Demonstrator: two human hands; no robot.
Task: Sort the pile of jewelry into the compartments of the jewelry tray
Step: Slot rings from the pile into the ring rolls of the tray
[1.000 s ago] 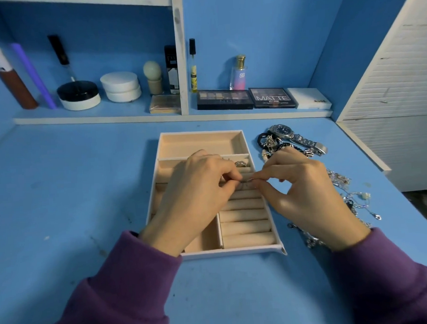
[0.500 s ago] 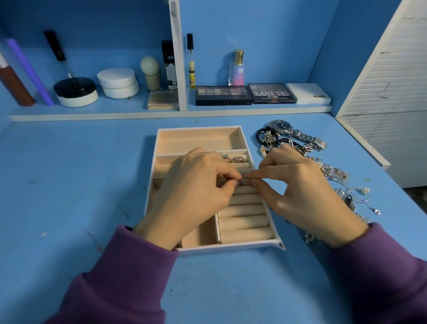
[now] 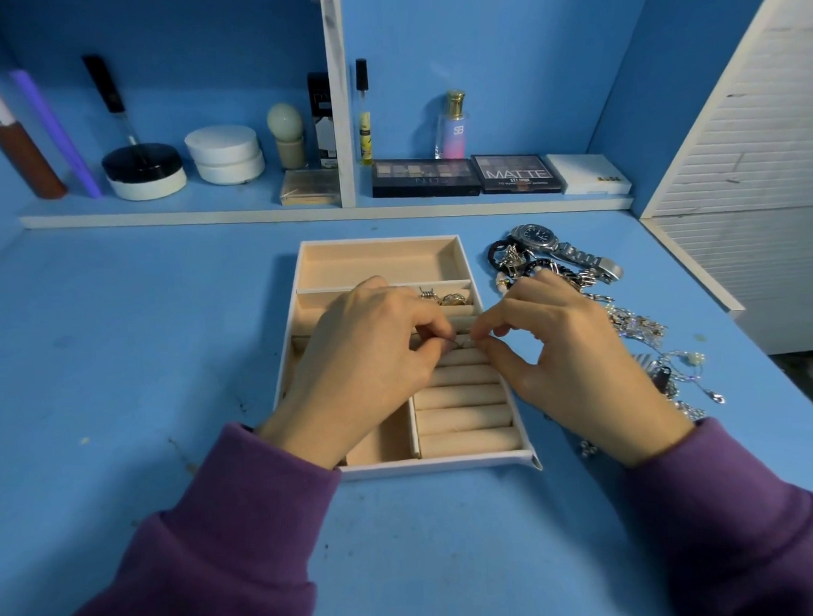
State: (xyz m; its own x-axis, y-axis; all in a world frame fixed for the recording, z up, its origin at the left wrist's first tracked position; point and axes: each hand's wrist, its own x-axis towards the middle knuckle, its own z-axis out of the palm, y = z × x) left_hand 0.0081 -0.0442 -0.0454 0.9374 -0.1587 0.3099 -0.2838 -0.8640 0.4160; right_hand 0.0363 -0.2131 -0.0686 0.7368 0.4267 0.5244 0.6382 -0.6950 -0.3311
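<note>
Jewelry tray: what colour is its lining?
Pale peach-beige; the jewelry tray has a white rim. Head view shows it best.

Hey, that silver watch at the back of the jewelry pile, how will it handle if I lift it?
The watch looks all metal, so it is probably heavy for its size. Its link band would likely drape and swing, not stay stiff. It seems to lie against a black bracelet, so it may drag that along.

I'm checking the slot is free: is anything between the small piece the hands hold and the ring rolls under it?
Nothing visible. The left hand and right hand pinch the small silver piece over the ring rolls, which look bare beside it; two rings lie one compartment back.
</note>
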